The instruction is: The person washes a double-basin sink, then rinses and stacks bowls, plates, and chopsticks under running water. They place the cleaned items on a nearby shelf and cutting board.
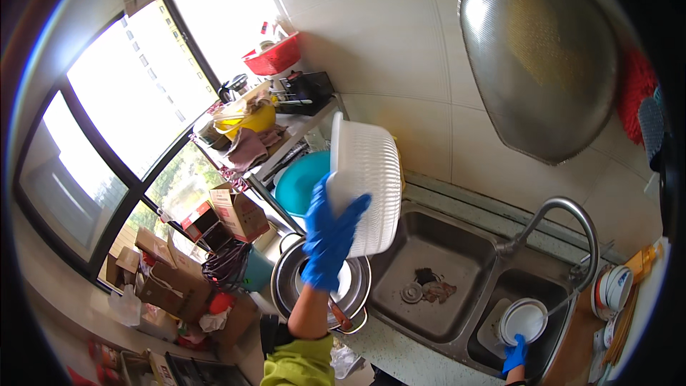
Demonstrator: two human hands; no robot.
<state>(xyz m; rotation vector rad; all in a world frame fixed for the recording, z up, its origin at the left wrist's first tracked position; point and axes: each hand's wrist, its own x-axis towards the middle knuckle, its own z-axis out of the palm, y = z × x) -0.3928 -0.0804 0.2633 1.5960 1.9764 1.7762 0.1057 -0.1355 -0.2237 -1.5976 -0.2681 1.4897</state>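
Observation:
My left hand [332,236], in a blue glove, is at a white plastic colander [372,187] tipped on its side, with the thumb and fingers against it; the far fingertips are partly hidden. My right hand [515,356], also blue-gloved, grips the rim of a white bowl [524,321] in the smaller basin of the steel sink [485,300]. Water runs from the curved metal faucet [581,214] into the bowl. A pale dish [491,324] lies partly beneath the bowl. Below my left hand stand nested metal pots [284,279].
The larger basin holds a drain strainer [411,293] and a crumpled rag [439,290]. A teal basin [303,182] sits on the shelf behind the colander. Stacked bowls [616,287] stand at the right. A large mesh cover [538,64] hangs on the wall. Cardboard boxes [179,289] crowd the left.

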